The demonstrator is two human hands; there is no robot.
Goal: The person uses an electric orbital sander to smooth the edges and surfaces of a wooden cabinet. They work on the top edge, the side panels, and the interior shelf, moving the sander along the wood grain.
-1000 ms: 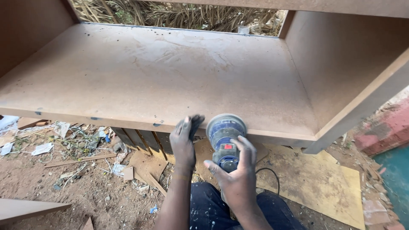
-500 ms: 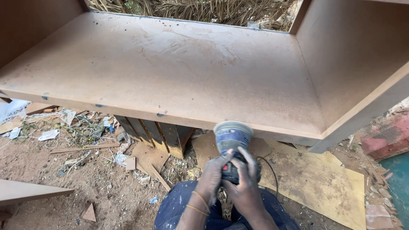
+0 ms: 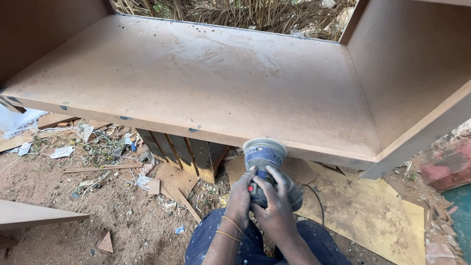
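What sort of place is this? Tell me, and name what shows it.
Likely an outdoor carpentry worksite: a large unfinished board cabinet stands over bare dirt ground littered with offcuts, and both hands hold a sander.

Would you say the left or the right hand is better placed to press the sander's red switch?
Probably the right hand: its fingers wrap the sander body right over the red switch. The left hand grips the side, steadying it below the board edge.

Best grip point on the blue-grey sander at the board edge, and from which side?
Grip the sander by its narrow rear body, from the near side, as the left hand and right hand do now. The round pad end faces the brown board edge, so I'd keep that end free.
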